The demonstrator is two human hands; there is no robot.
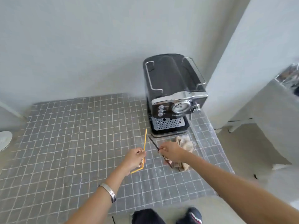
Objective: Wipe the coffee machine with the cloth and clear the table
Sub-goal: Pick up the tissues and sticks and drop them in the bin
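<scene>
A black and chrome coffee machine (174,96) stands at the back right of the grey tiled table (72,143), against the wall. My left hand (134,159) is shut on a yellow bent straw (145,143) that points up toward the machine. My right hand (172,153) pinches a thin black straw (152,143) lying slanted in front of the drip tray. A crumpled beige cloth (184,143) lies on the table just behind and under my right hand, partly hidden by it.
A white round object (4,139) sits at the table's left edge. The table's right edge (216,151) drops to a pale floor beside a white pillar (242,62). My dark shoes (189,215) show below the near edge.
</scene>
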